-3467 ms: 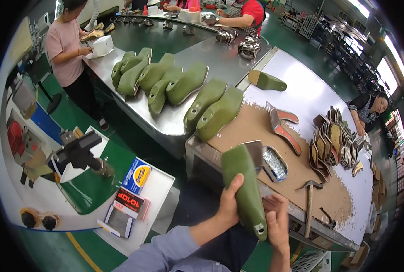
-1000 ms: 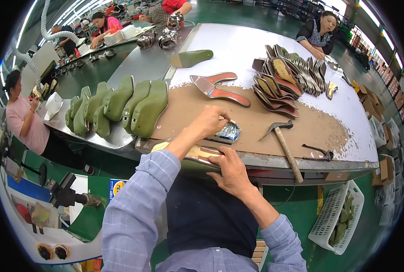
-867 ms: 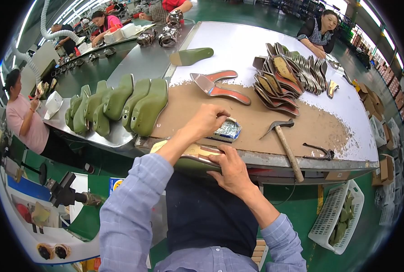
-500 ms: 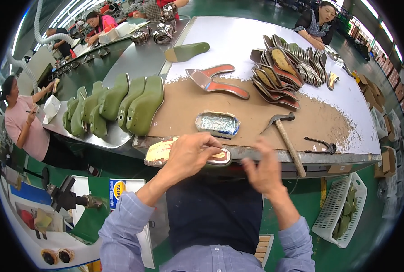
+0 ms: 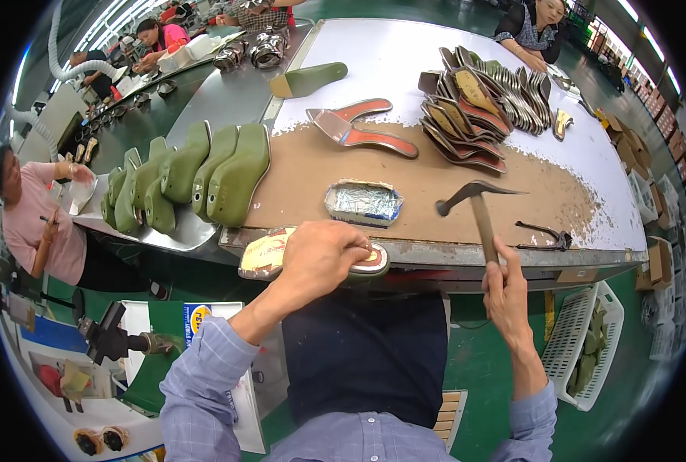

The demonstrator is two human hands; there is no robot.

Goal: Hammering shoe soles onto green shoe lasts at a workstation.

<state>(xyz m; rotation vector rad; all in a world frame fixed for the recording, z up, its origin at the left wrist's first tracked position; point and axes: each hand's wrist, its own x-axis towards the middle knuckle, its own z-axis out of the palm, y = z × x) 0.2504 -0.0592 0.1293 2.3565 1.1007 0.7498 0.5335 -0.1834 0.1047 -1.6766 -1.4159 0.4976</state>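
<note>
My left hand [image 5: 312,258] rests over an insole [image 5: 264,252] fitted on a shoe last at the table's near edge. Its thumb and forefinger are pinched together above the right end; whatever they hold is too small to make out. My right hand [image 5: 506,296] is wrapped round the wooden handle of a hammer [image 5: 481,219], with the head raised above the brown part of the tabletop. Behind my left hand sits a small taped tray [image 5: 397,211] with shiny thin bits inside. A pair of pincers [image 5: 544,236] lies right of the hammer.
Green shoe lasts [image 5: 239,177] stand in rows at the left. Insoles [image 5: 466,115] are heaped at the back right; two more [image 5: 377,142] lie mid-table near a single green last [image 5: 310,79]. A white basket [image 5: 606,350] stands low right. Several people work around.
My right hand has moved right and taken hold of the hammer, which is now lifted off the table. My left hand keeps its pinch on the insole. The view has shifted slightly.
</note>
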